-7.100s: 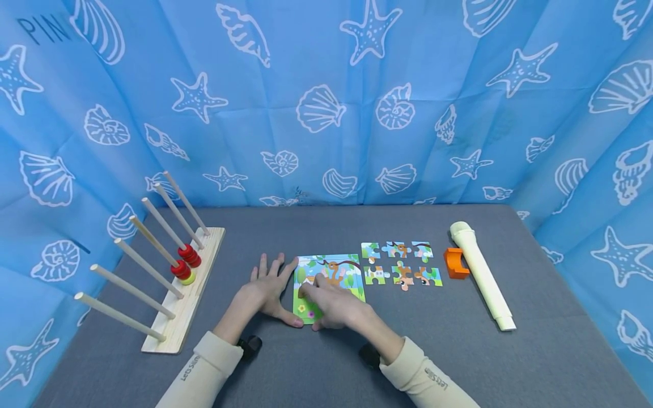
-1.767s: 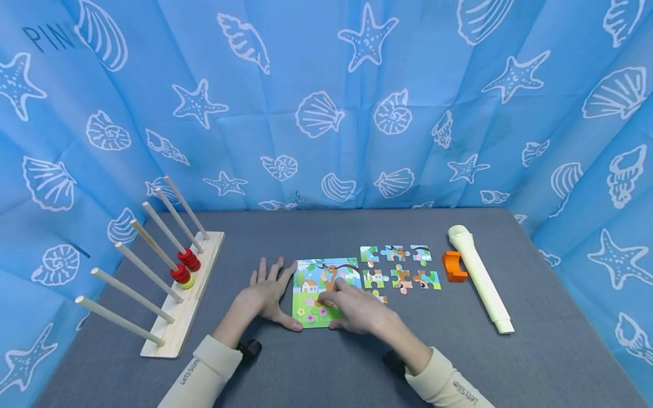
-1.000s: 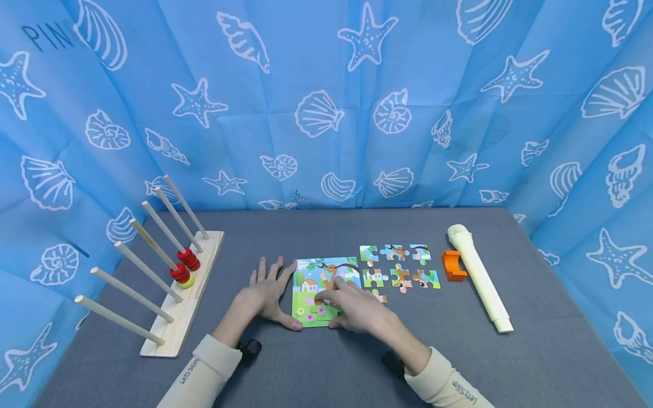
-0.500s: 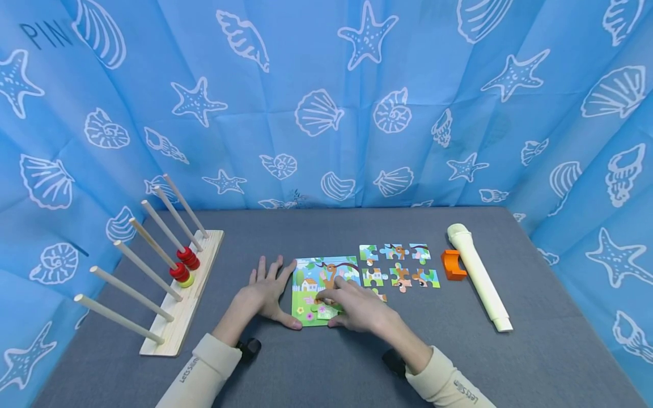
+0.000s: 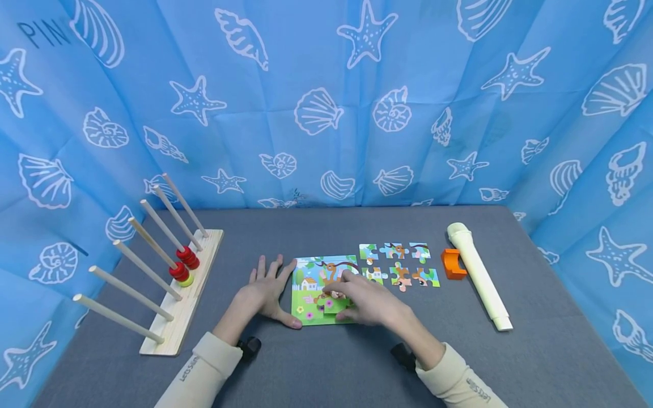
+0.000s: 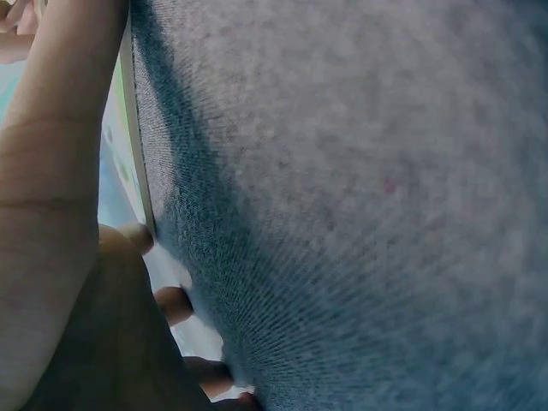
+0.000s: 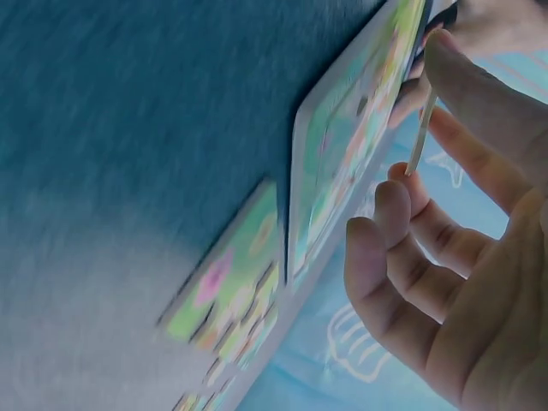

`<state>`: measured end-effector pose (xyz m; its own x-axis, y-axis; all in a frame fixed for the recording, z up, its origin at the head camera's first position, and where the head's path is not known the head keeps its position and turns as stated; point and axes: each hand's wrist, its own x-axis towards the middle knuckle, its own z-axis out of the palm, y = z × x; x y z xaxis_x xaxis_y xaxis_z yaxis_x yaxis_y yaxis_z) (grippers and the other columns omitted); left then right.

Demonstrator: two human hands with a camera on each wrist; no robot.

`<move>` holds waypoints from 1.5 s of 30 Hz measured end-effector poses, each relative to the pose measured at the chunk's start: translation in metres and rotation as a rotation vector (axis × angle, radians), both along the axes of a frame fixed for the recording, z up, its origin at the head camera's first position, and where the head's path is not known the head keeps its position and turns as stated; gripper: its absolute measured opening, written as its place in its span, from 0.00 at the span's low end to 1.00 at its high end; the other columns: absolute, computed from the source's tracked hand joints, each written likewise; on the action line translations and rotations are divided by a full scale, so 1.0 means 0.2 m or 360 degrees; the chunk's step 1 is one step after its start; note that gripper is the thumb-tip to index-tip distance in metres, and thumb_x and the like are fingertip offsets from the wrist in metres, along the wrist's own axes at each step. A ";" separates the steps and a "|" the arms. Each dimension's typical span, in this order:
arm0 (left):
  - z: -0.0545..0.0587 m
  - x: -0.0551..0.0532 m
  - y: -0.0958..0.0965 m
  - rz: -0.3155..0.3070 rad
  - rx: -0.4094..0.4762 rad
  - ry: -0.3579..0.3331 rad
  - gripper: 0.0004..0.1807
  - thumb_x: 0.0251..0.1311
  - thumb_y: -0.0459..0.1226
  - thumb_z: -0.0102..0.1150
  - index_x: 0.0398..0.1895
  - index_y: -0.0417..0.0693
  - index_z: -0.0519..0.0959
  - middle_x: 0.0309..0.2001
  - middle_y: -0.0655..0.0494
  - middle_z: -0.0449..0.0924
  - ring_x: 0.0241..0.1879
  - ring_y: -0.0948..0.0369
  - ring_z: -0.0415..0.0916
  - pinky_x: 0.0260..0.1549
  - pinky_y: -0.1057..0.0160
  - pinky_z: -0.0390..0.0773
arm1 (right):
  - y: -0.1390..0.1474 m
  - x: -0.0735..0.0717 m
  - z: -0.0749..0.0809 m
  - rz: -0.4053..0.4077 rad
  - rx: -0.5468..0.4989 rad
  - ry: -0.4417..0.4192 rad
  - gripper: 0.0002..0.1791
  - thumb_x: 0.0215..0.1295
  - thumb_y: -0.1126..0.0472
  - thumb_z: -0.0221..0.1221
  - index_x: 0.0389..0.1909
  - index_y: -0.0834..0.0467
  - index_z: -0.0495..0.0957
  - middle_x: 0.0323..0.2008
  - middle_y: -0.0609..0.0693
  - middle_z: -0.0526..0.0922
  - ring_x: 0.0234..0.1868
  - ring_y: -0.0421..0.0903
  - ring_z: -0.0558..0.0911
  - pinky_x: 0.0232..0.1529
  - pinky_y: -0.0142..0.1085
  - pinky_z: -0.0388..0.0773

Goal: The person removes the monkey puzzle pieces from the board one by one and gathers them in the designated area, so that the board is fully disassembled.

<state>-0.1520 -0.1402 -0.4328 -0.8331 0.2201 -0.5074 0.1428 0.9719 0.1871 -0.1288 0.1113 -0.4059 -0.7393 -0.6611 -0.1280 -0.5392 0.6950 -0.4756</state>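
Observation:
A square picture puzzle [image 5: 308, 306] with a little house and a brown animal on a branch lies at the table's middle. Spread along its left side, my left hand [image 5: 262, 294] has thumb and fingertips right at the corners. My right hand [image 5: 374, 297] pinches a green puzzle piece [image 5: 336, 307] with a pink flower over the lower right of the picture. In the right wrist view that piece [image 7: 419, 137] shows edge-on between thumb and fingertips, above the board [image 7: 342, 145]. In the left wrist view the left hand's fingers [image 6: 175, 304] reach along the board's edge.
Loose puzzle pieces [image 5: 400, 276] lie in rows right of the board; one with a pink flower [image 7: 214, 278] shows in the right wrist view. Further right are an orange block [image 5: 453, 264] and a cream toy microphone [image 5: 479, 275]. A wooden peg rack [image 5: 196, 294] with red rings stands left.
Over these seconds my right hand has moved rightward across the board. The pinched piece has shifted right with it since half a second ago. My left hand stays in place.

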 end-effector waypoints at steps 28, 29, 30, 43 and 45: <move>-0.09 -0.03 -0.01 0.0008 0.0009 0.0004 0.83 0.27 0.76 0.75 0.85 0.61 0.36 0.84 0.41 0.30 0.81 0.32 0.25 0.78 0.32 0.44 | 0.42 0.03 0.01 -0.0213 0.0171 -0.0004 0.27 0.58 0.59 0.74 0.60 0.48 0.82 0.49 0.54 0.80 0.38 0.45 0.76 0.35 0.40 0.75; -0.09 -0.03 -0.01 0.0004 0.0009 0.0005 0.83 0.28 0.76 0.75 0.85 0.61 0.36 0.84 0.41 0.31 0.81 0.32 0.25 0.78 0.33 0.44 | 0.43 0.03 0.01 -0.0215 0.0181 -0.0010 0.27 0.58 0.59 0.74 0.60 0.47 0.82 0.52 0.56 0.80 0.39 0.47 0.77 0.36 0.41 0.77; -0.07 -0.03 -0.01 0.0000 0.0010 0.0003 0.83 0.28 0.76 0.75 0.85 0.60 0.36 0.84 0.41 0.31 0.81 0.32 0.25 0.78 0.32 0.44 | 0.44 0.03 0.01 -0.0214 0.0186 -0.0010 0.28 0.57 0.59 0.75 0.60 0.47 0.82 0.57 0.59 0.80 0.44 0.50 0.80 0.39 0.45 0.80; 0.01 0.02 0.00 -0.0004 0.0022 0.0011 0.79 0.35 0.69 0.78 0.85 0.55 0.38 0.84 0.38 0.34 0.81 0.31 0.28 0.77 0.33 0.46 | 0.55 0.02 -0.01 -0.0320 0.0315 -0.0026 0.30 0.55 0.59 0.76 0.60 0.44 0.82 0.50 0.54 0.80 0.37 0.44 0.76 0.31 0.40 0.74; 0.01 0.02 0.00 -0.0004 0.0032 0.0011 0.79 0.35 0.69 0.78 0.85 0.55 0.39 0.84 0.38 0.34 0.81 0.31 0.28 0.78 0.33 0.46 | 0.55 0.02 -0.01 -0.0317 0.0317 -0.0018 0.29 0.54 0.58 0.77 0.59 0.44 0.83 0.46 0.51 0.79 0.35 0.43 0.74 0.30 0.37 0.71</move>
<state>-0.1487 -0.1404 -0.4305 -0.8360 0.2319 -0.4972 0.1463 0.9677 0.2054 -0.1244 0.2222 -0.4078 -0.8500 -0.4638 -0.2498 -0.3778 0.8672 -0.3244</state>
